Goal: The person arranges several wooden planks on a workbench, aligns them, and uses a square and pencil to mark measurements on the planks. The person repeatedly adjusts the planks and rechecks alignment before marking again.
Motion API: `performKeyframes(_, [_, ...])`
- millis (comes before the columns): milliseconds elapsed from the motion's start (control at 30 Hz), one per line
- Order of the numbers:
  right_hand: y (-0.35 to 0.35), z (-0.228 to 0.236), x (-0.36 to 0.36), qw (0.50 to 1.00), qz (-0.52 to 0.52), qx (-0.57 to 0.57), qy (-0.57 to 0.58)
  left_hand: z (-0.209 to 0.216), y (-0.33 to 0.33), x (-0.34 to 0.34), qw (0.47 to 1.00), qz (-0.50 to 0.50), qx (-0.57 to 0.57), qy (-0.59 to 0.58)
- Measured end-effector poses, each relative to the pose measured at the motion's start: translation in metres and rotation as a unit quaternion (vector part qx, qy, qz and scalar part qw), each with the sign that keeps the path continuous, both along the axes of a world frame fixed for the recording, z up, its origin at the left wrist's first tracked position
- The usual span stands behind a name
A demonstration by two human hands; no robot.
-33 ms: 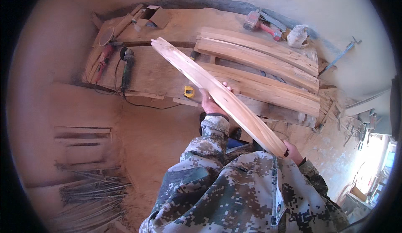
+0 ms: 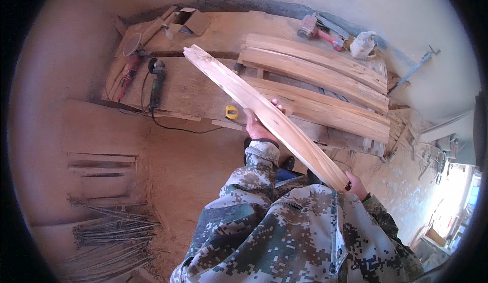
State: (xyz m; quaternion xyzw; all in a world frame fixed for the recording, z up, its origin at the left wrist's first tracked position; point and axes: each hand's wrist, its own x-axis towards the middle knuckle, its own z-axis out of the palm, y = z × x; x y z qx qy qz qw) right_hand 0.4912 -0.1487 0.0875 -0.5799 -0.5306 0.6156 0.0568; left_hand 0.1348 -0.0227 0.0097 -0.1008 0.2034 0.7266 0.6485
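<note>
A long pale wooden board (image 2: 269, 117) slants across the view, raised in front of the bench with its far end up to the left. My left hand (image 2: 259, 125) wraps around its middle from below, thumb on the near side and fingertips showing over the far side. At the board's near end, my right hand (image 2: 357, 185) is closed around the edge; part of it is hidden behind the wood. Beyond the held piece, several similar boards (image 2: 315, 73) lie side by side on the workbench (image 2: 198, 82). A yellow tape measure (image 2: 231, 112) sits at the bench's front edge, left of my left hand.
Two corded power tools, a red one (image 2: 131, 74) and a dark angle grinder (image 2: 157, 82), lie at the bench's left. An open cardboard box (image 2: 195, 22), a red cordless tool (image 2: 320, 31) and a white bag (image 2: 362, 45) stand along the back. Metal rods (image 2: 114, 227) lie lower left.
The view has shifted very slightly, so the bench and its tools appear a little farther right. My hands keep the same grip on the board.
</note>
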Motion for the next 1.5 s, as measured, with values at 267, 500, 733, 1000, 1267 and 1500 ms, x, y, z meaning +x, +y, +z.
performKeyframes(267, [0.008, -0.014, 0.046, 0.992, -0.016, 0.111, -0.052, 0.019, 0.006, -0.038, 0.999, 0.052, 0.015, 0.009])
performKeyframes(500, [0.014, -0.045, 0.092, 0.985, -0.016, 0.135, -0.102, 0.026, -0.006, -0.045, 0.997, 0.073, -0.004, 0.009])
performKeyframes(733, [0.028, -0.045, 0.089, 0.975, 0.051, 0.155, -0.154, 0.019, -0.017, -0.049, 0.998, 0.045, 0.026, 0.034])
performKeyframes(1000, [0.023, -0.051, 0.078, 0.920, 0.014, 0.307, -0.244, -0.020, -0.026, -0.047, 0.971, 0.154, -0.042, 0.177])
performKeyframes(1267, [0.021, -0.064, 0.078, 0.891, -0.003, 0.385, -0.241, -0.019, -0.035, -0.040, 0.981, 0.135, -0.047, 0.131])
performKeyframes(1500, [0.011, -0.077, 0.088, 0.902, -0.014, 0.351, -0.251, -0.021, -0.037, -0.033, 0.990, 0.127, 0.000, 0.061])
